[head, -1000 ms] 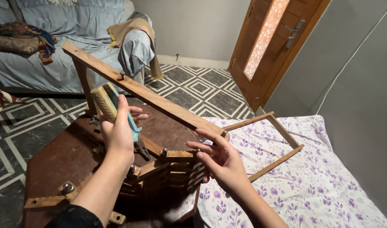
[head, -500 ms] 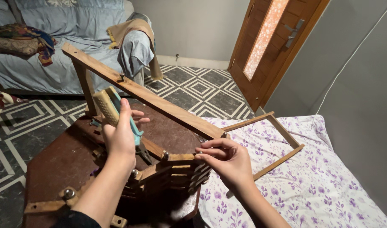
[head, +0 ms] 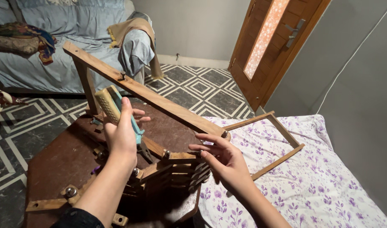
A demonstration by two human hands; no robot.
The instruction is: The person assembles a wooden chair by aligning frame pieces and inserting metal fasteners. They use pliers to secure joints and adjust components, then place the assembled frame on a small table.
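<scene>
Our left hand [head: 122, 137] grips pliers [head: 117, 112] over the wooden frame [head: 168, 169] on the table [head: 58, 164]. Our right hand [head: 225, 162], fingers spread, touches it. The pliers might slip and pinch us.

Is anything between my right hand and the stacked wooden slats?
Nothing visible. The right hand has its fingertips at the top of the wooden slats, with no object between them.
</scene>
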